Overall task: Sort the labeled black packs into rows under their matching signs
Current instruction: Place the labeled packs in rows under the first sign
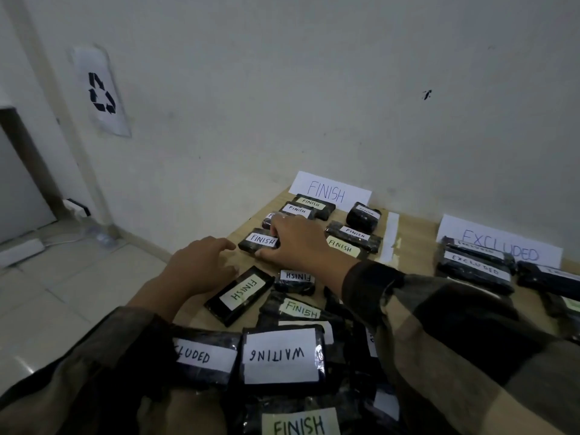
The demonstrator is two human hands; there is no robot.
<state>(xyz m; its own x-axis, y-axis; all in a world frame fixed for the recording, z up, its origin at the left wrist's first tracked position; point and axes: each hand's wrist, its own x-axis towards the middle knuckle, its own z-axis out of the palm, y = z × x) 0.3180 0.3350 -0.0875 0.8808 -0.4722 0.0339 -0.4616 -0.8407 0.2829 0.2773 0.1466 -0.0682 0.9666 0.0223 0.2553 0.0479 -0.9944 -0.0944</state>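
Black wrapped packs with white labels lie on a wooden table. Under the FINISH sign sit several FINISH packs. My right hand grips one FINISH pack at the left of that group, fingers over its far edge and thumb at its near edge. My left hand hovers just left of it, fingers loosely spread, holding nothing, above a slanted FINISH pack. Under the EXCLUDED sign lie EXCLUDED packs. An unsorted heap at the near edge shows a WAITING pack and an EXCLUDED pack.
A strip of white tape on the table separates the FINISH and EXCLUDED areas. The wall rises right behind the signs. The table's left edge drops to a tiled floor with a power strip. A recycling sign hangs on the wall.
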